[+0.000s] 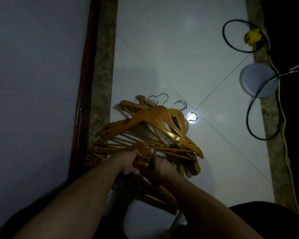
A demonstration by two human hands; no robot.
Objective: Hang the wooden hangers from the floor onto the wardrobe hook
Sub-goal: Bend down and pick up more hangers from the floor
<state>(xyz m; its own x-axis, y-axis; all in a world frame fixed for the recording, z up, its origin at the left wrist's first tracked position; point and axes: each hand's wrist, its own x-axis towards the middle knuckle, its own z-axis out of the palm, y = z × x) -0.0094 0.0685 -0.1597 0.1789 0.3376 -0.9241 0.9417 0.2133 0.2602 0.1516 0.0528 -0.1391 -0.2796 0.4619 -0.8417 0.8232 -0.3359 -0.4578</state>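
**Many hangers, one tidy grab**

Across the pale tiled floor, by its stone border, the wooden hangers lie heaped and crisscrossed. At the near edge the left hand is clamped round a few necks. The right hand sits in shadow, so I cannot tell its hold, though it is possibly gripping too. Best to gather by the metal hooks, all facing one way, before lifting.

Left grip and right grip bare, forearms bare, black garment over the legs
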